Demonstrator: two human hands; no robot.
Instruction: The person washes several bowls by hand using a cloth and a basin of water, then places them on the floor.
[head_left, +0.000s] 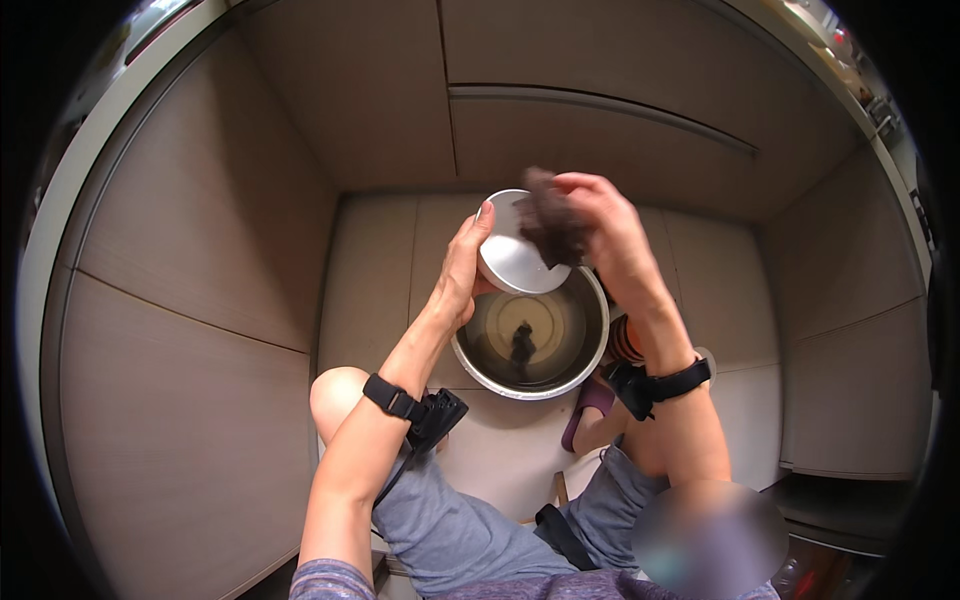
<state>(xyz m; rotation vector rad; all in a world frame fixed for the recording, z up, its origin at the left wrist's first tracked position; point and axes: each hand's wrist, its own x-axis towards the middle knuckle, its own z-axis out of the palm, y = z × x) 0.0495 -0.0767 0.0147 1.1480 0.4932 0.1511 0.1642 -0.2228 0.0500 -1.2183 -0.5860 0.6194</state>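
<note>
My left hand (466, 262) grips the left side of a round silver-white metal bowl or lid (517, 259), tilted so that its pale surface faces me. In my right hand (607, 225) is a dark brown cloth (551, 217), bunched up and blurred, hanging over the right side of the metal piece. Below both hands a wide metal basin (480, 375) stands on the floor and holds cloudy water. A dark clump (523, 345), too unclear to name, lies in that water.
Closed cabinet fronts (195, 202) surround the tiled floor (367, 277). Right of the basin stands an orange and black striped object (624, 337), partly hidden by my right forearm. My foot in a purple slipper (589, 405) is close to the basin's lower right rim.
</note>
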